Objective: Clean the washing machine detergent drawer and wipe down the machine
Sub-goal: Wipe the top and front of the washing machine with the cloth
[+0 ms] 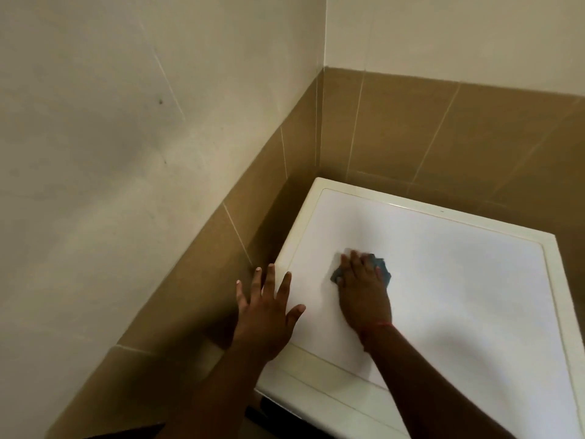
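The white top of the washing machine (459,280) fills the lower right of the head view. My right hand (364,293) presses a small blue-grey cloth (381,264) flat on the top panel, fingers straight over it; the cloth shows past the fingertips and at the hand's left side. My left hand (266,308) lies flat with fingers spread on the machine's left edge, its fingertips reaching over the side. The detergent drawer is out of sight.
The machine stands in a corner. Brown wall tiles (427,137) run behind it and along its left side, with pale plaster wall (110,122) above. A narrow dark gap (272,223) separates the machine from the left wall.
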`<state>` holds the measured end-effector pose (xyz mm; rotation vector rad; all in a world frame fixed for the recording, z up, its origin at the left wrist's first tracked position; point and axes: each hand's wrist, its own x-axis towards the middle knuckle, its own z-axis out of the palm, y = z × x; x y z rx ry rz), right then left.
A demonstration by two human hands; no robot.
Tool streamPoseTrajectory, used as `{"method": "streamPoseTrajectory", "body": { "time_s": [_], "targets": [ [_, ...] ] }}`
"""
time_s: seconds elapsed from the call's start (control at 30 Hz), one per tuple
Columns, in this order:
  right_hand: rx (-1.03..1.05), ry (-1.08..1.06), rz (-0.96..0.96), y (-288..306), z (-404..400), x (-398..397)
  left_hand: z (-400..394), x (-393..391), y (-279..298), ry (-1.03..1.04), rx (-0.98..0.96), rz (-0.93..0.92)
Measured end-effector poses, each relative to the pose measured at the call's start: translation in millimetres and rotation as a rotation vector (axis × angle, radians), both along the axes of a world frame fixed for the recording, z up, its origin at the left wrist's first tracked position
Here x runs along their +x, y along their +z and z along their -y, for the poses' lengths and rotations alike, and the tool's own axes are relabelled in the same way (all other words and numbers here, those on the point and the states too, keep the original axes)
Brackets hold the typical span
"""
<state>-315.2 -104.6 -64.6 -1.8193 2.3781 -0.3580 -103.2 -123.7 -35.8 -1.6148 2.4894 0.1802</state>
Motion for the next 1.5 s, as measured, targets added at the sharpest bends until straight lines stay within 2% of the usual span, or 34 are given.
{"method": "streamPoseTrajectory", "body": {
  "time_s": [0.03,0.07,0.17,0.2,0.23,0.3,0.33,0.37,0.5,0.53,0.63,0.67,0.7,0.8,0.83,0.87,0.9,1.0,1.07,1.1,1.2,1.23,1.37,1.43,1.5],
  "targets": [
    [0.001,-0.041,-0.007,-0.6,4.4,16.2,4.5,4.9,0.3,-0.005,0.005,-0.006],
    [-0.018,0.037,-0.021,-0.1,9.0,34.3,7.9,9.2,-0.3,-0.010,0.010,-0.019],
    [0.002,0.446,-0.087,0.2,24.5,59.5,20.0,24.3,-6.5,-0.054,0.001,-0.062],
    [0.004,0.434,-0.104,2.1,36.2,54.9,24.4,29.0,-9.0,-0.070,0.000,-0.068],
    [-0.005,0.336,-0.112,2.6,49.3,50.4,28.0,33.0,-10.3,-0.087,-0.007,-0.073],
    [0.016,0.017,-0.078,4.5,71.9,49.6,35.2,40.9,-15.4,-0.136,-0.030,-0.081],
    [0.029,-0.060,-0.065,5.0,82.2,56.8,37.9,42.9,-16.7,-0.153,-0.037,-0.081],
    [0.029,-0.052,-0.054,3.7,93.1,67.1,40.9,44.9,-17.7,-0.165,-0.036,-0.084],
    [0.020,0.242,-0.091,3.6,123.8,60.0,49.2,47.0,-19.1,-0.217,-0.046,-0.118],
    [0.028,0.210,-0.103,4.6,131.0,46.2,50.7,48.3,-19.4,-0.228,-0.052,-0.124],
    [0.090,-0.178,-0.138,-0.7,140.0,13.2,54.0,53.1,-19.3,-0.242,-0.056,-0.128],
    [0.096,-0.218,-0.152,-0.9,138.3,15.1,54.7,54.2,-19.1,-0.240,-0.054,-0.129],
    [0.070,-0.161,-0.164,-1.8,134.3,22.5,54.9,55.9,-18.8,-0.236,-0.042,-0.128],
    [0.034,0.298,-0.144,1.4,107.5,31.9,54.3,59.4,-17.0,-0.218,0.007,-0.110],
    [0.053,0.375,-0.134,2.2,99.0,19.9,53.7,60.2,-17.0,-0.214,0.013,-0.103],
    [0.046,0.354,-0.125,2.2,90.6,5.2,52.6,60.7,-16.1,-0.210,0.012,-0.098],
    [0.012,0.233,-0.127,-2.4,81.2,-12.0,51.4,61.2,-15.1,-0.204,0.016,-0.092],
    [0.017,-0.318,-0.133,-4.6,43.0,-58.9,49.4,59.5,-9.5,-0.177,0.007,-0.075],
    [0.007,-0.451,-0.126,-6.3,21.4,-63.0,46.9,55.2,-5.1,-0.156,0.000,-0.060],
    [-0.024,-0.403,-0.124,-7.5,11.9,-61.2,44.5,52.1,-3.4,-0.147,-0.003,-0.056],
    [-0.010,-0.030,-0.124,-8.4,-18.3,-67.2,33.8,42.9,1.2,-0.130,0.006,-0.049],
    [0.000,0.012,-0.123,-7.3,-28.9,-78.8,29.7,39.1,2.4,-0.131,0.007,-0.048],
    [0.005,-0.359,-0.091,-4.9,-54.7,-108.9,13.3,21.1,5.3,-0.107,0.001,-0.040],
    [-0.023,-0.273,-0.116,-11.1,-58.2,-88.4,4.1,12.0,6.6,-0.094,0.001,-0.039],
    [-0.057,0.034,-0.147,-20.9,-65.7,-67.9,-5.4,6.2,6.3,-0.099,0.010,-0.033]
  ]
}}
